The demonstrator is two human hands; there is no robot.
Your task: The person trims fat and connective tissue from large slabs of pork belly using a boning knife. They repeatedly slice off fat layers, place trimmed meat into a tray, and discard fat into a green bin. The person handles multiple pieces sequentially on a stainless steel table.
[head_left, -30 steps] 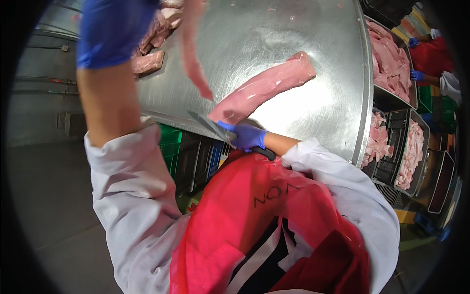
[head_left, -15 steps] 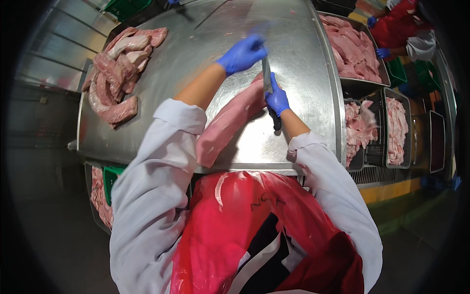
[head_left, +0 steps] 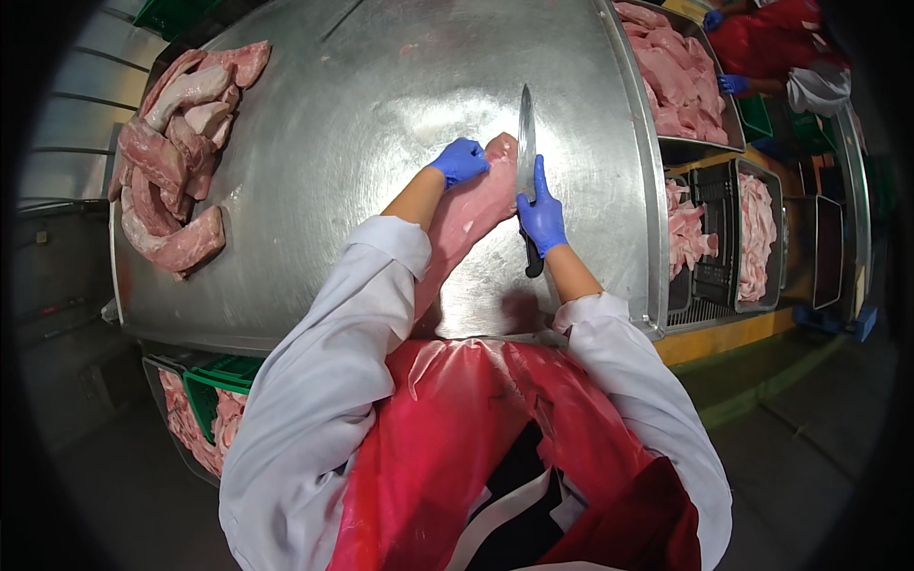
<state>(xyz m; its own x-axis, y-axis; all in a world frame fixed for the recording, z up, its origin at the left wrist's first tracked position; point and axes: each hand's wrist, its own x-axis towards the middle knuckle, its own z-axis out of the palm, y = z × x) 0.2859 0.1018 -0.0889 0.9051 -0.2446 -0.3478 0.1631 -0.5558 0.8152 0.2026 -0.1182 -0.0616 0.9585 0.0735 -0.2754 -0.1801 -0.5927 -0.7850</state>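
Note:
A long pale-pink strip of meat (head_left: 470, 214) lies lengthwise on the steel table (head_left: 352, 114), its near end hidden by my left sleeve. My left hand (head_left: 460, 162), in a blue glove, grips it near the far end with curled fingers. My right hand (head_left: 541, 217), also gloved in blue, holds a knife (head_left: 526, 133) by its black handle, index finger along it and blade pointing away from me, just right of the meat’s far end. To the left lies a pile of darker, fat-streaked meat pieces (head_left: 152, 152).
At right stand a tray of meat slices (head_left: 676, 76), bins of pale trimmings (head_left: 755, 233) and an empty-looking metal container (head_left: 819, 243). A co-worker in red (head_left: 762, 33) works beyond. Crates with trimmings (head_left: 190, 419) sit below the table’s near left edge.
My left hand has come down from high at upper left onto the meat; the dangling strip is gone from above the table. My right hand has raised the knife from near my apron onto the table area.

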